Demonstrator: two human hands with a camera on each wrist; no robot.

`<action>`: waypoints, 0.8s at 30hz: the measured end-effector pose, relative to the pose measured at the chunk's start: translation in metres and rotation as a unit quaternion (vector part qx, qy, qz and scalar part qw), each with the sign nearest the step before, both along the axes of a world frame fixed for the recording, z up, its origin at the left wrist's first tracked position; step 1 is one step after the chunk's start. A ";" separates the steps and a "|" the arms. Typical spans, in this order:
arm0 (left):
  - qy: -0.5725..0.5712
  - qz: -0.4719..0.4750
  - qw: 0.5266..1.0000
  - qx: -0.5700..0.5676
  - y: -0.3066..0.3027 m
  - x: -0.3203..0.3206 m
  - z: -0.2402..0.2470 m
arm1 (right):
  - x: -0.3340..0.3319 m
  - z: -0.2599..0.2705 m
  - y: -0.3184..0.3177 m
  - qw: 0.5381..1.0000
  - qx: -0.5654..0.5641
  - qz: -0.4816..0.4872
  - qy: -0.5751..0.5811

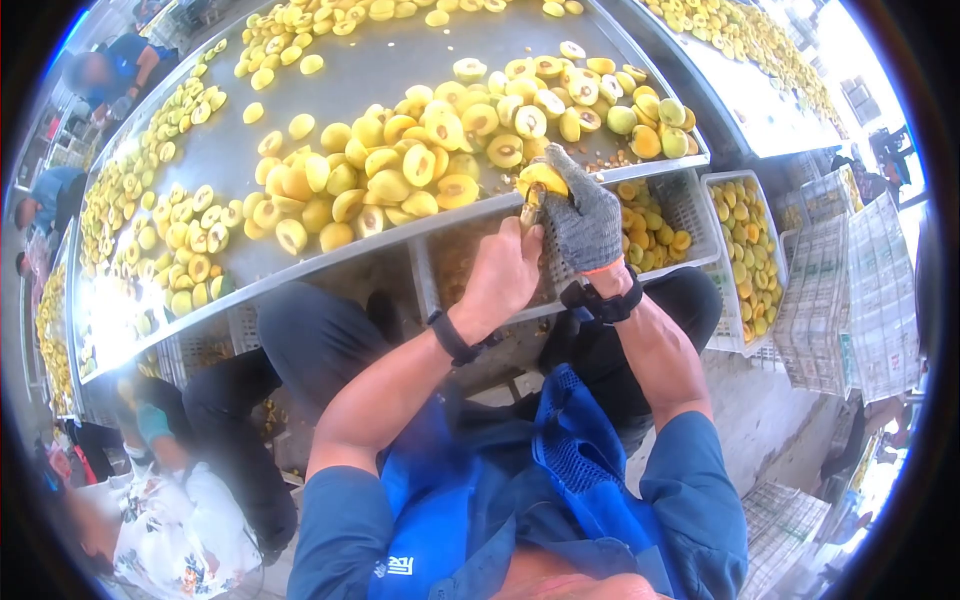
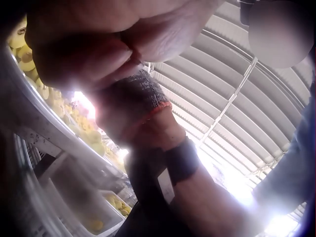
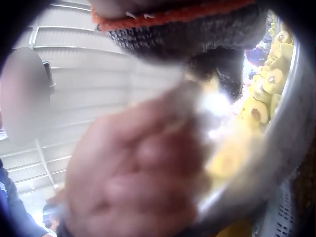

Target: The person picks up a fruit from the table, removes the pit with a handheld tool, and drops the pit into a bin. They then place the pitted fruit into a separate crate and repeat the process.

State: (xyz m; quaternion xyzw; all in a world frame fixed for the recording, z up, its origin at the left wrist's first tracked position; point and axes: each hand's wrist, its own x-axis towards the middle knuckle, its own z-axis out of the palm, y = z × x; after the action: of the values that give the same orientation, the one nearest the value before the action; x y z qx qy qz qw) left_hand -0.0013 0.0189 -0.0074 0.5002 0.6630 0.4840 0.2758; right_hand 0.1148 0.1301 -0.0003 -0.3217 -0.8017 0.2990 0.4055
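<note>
Your table point(image 1: 370, 80) is grey metal with a raised rim. Halved yellow fruit point(image 1: 390, 165) lies heaped along your near edge from 11 to 12 o'clock. A looser spread point(image 1: 190, 235) sits between 10 and 11, another batch point(image 1: 300, 30) farther off at 11, and small brown bits point(image 1: 612, 158) between 12 and 1.

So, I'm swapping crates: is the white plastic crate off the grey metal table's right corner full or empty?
The crate looks full, yellow-green fruit hiding its floor throughout.
</note>
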 end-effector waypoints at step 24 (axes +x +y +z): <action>-0.597 -0.214 0.747 -0.199 -0.020 -0.051 0.047 | 0.004 0.030 0.014 0.978 -0.148 0.138 0.045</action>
State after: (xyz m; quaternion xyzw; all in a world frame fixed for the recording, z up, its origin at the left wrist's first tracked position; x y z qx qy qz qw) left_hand -0.0525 -0.0008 0.0395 0.1714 0.3194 0.4688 0.8055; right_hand 0.1186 0.1444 0.0297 -0.2512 -0.7662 0.4814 0.3437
